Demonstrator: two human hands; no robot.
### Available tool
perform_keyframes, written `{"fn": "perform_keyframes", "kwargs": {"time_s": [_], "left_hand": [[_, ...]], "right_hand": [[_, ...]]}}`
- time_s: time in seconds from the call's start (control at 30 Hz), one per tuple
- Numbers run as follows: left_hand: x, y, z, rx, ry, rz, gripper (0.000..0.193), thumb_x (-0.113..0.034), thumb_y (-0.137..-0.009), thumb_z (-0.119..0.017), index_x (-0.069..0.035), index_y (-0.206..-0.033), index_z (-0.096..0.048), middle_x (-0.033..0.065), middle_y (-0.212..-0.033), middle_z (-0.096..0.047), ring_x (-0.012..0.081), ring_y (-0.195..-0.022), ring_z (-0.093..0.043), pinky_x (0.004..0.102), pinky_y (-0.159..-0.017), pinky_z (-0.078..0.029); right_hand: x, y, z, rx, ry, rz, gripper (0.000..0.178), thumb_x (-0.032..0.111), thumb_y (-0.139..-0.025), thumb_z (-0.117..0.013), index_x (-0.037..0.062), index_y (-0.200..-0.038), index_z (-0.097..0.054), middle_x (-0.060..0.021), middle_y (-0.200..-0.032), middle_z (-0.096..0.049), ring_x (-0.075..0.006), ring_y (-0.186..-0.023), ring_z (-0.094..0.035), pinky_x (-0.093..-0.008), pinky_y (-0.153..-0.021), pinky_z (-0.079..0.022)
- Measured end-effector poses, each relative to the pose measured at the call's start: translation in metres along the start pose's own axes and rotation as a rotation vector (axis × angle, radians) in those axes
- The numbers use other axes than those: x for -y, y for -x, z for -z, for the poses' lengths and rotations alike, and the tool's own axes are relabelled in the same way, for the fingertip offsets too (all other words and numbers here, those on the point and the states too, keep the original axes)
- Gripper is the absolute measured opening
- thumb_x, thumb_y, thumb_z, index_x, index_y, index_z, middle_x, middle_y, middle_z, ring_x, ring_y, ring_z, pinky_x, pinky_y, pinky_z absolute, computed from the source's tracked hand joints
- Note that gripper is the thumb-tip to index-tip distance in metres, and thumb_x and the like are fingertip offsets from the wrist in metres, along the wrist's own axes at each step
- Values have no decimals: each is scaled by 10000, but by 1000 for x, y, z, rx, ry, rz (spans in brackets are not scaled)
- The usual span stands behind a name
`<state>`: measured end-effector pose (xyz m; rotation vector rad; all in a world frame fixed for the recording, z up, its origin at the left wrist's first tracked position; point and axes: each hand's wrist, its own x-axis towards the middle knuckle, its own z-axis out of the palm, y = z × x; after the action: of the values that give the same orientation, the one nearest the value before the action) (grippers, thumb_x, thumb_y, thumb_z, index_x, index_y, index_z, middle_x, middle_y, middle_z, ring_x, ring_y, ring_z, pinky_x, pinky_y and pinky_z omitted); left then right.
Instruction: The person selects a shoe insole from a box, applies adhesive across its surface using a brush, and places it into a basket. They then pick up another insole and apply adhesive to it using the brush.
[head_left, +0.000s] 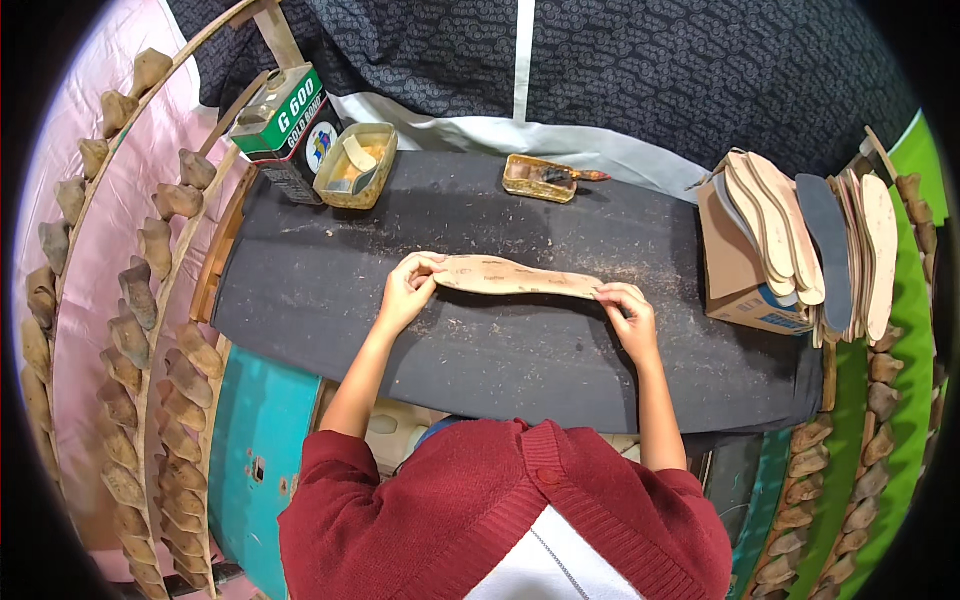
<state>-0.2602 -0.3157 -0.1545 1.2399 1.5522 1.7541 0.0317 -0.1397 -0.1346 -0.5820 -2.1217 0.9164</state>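
Between my two hands a beige shoe insole [520, 278] with small dark marks is held lengthwise above the black-covered table. My left hand [408, 290] pinches its left end between thumb and fingers. Its right end is gripped by the fingertips of my right hand [628, 315]. The insole looks slightly bent along its length, and its underside is hidden.
At the far left of the table [470, 210] stand a green and black metal can [290, 130] and a yellowish tub [378, 185]. A shallow tray [522, 180] with a brush [572, 175] lies at the back. Several insoles [770, 220] fill a cardboard box [720, 250] at right. Racks of wooden shoe lasts [140, 290] flank the table.
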Motion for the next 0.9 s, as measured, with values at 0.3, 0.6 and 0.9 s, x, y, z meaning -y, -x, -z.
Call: {"fn": "perform_keyframes", "kwargs": {"time_s": [0.3,0.6,0.9], "left_hand": [[-24,13,23,262,-781,-72,726,-332,-449,-754,-132,-1085,-467,45,-1158,-432,252,-1123,-317,385,-919,-175],[-31,17,16,132,-842,-56,1023,-444,-322,-762,-138,-1208,-354,12,-1101,-494,219,-1065,-336,381,-884,-168],[-22,23,22,125,-728,-71,887,-397,-366,-762,-141,-1151,-437,-15,-1039,-543,173,-989,-399,352,-847,-185]], "right_hand": [[9,2,2,140,242,43,101,100,-678,-605,63,-771,-613,-42,-815,-591,-202,-820,-525,-313,-771,-352],[-50,-72,-20,-252,-51,-69,294,76,-805,-490,19,-1093,-472,-72,-984,-494,-116,-782,-521,-228,-676,-421],[-71,-141,-52,-405,-581,-449,580,208,-774,-576,-2,-1218,-268,-88,-1025,-450,-135,-804,-524,-223,-601,-443]]}}
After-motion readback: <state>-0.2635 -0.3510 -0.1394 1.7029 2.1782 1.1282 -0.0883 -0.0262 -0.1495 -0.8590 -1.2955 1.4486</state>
